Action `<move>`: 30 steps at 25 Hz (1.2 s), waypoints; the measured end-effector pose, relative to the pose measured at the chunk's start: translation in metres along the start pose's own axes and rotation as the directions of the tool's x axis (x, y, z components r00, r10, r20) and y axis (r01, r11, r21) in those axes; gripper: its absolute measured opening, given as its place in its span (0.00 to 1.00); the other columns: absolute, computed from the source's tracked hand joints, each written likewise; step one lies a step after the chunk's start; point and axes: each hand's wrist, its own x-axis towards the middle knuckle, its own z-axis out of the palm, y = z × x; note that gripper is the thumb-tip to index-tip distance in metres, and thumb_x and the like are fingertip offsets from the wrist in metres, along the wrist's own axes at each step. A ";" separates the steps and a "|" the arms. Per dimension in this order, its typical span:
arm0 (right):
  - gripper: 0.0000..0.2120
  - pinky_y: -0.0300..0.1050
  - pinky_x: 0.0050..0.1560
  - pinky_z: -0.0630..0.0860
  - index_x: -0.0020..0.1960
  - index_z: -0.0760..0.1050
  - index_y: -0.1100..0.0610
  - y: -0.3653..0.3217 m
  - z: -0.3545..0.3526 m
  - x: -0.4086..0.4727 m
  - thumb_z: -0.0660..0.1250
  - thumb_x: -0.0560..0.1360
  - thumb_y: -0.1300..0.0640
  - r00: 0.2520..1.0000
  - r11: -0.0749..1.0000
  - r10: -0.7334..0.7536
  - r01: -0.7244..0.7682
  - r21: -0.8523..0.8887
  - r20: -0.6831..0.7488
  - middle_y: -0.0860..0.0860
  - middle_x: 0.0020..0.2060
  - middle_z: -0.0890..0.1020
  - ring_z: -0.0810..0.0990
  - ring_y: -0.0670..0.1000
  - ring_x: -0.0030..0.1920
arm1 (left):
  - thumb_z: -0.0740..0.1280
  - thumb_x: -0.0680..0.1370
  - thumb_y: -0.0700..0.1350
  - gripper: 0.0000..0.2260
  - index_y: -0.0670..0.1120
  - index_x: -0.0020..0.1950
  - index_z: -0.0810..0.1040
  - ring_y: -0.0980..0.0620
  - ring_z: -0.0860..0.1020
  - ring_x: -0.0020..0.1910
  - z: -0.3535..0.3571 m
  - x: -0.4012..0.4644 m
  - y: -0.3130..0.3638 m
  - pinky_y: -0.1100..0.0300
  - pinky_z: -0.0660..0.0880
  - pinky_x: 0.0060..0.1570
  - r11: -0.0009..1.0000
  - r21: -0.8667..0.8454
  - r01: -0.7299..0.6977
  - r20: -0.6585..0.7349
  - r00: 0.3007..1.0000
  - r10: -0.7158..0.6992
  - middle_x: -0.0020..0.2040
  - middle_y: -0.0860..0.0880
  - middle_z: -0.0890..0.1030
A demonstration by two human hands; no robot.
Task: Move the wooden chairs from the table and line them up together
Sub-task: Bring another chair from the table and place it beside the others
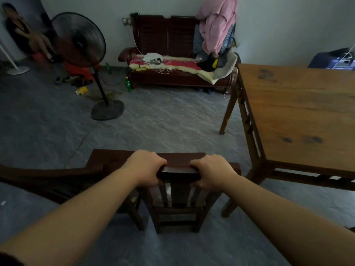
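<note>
A dark wooden chair [178, 200] stands right in front of me on the grey floor, its slatted back facing me. My left hand [146, 167] and my right hand [209, 173] both grip the top rail of its back, one at each end. To the left, another dark wooden chair [57, 175] stands close beside it, only partly in view. The wooden table [299, 116] is on the right, its near corner leg a short way from the held chair.
A standing fan [80, 41] on a round base is at the back left. A dark wooden bench [172, 73] with cushions, cables and hung clothes lines the far wall. A green bottle [128, 84] stands beside it. Open floor lies ahead.
</note>
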 end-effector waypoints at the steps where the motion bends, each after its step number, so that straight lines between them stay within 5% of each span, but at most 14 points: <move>1: 0.16 0.43 0.36 0.70 0.52 0.76 0.43 -0.005 0.001 0.003 0.75 0.69 0.41 1.000 1.000 0.020 -0.021 -0.012 -0.008 0.43 0.39 0.78 0.76 0.46 0.39 | 0.70 0.68 0.61 0.17 0.56 0.53 0.75 0.49 0.80 0.44 0.003 -0.004 -0.002 0.55 0.75 0.40 1.000 0.000 0.024 -0.033 0.999 -0.024 0.45 0.53 0.79; 4: 0.16 0.43 0.38 0.75 0.52 0.75 0.42 -0.016 0.001 0.010 0.73 0.68 0.40 0.997 0.995 0.080 -0.079 -0.063 0.003 0.43 0.39 0.79 0.77 0.44 0.38 | 0.72 0.71 0.47 0.19 0.52 0.61 0.72 0.46 0.79 0.53 0.022 -0.017 0.008 0.52 0.73 0.49 0.989 -0.108 0.104 -0.198 0.972 -0.124 0.55 0.50 0.79; 8: 0.14 0.36 0.35 0.67 0.49 0.71 0.38 -0.017 0.003 0.016 0.74 0.69 0.40 0.993 0.991 0.119 -0.118 -0.061 0.011 0.39 0.36 0.76 0.74 0.40 0.36 | 0.70 0.73 0.42 0.22 0.52 0.65 0.71 0.46 0.75 0.56 0.033 -0.020 0.011 0.49 0.69 0.58 0.971 -0.215 0.104 -0.335 0.926 -0.173 0.59 0.49 0.77; 19: 0.19 0.46 0.47 0.78 0.59 0.75 0.43 -0.007 -0.003 0.014 0.71 0.71 0.40 0.993 0.996 0.054 -0.045 -0.082 0.104 0.43 0.45 0.83 0.80 0.45 0.45 | 0.70 0.73 0.38 0.18 0.49 0.61 0.72 0.45 0.78 0.50 0.021 -0.022 0.016 0.50 0.72 0.45 0.978 -0.198 0.063 -0.277 0.954 -0.117 0.54 0.47 0.78; 30: 0.19 0.45 0.46 0.75 0.59 0.74 0.45 -0.040 -0.002 0.020 0.71 0.72 0.40 0.997 0.996 0.048 -0.043 -0.081 0.062 0.46 0.48 0.82 0.79 0.48 0.46 | 0.70 0.73 0.38 0.21 0.51 0.63 0.72 0.45 0.78 0.52 0.028 -0.036 -0.014 0.50 0.72 0.50 0.982 -0.177 0.060 -0.269 0.957 -0.106 0.55 0.49 0.78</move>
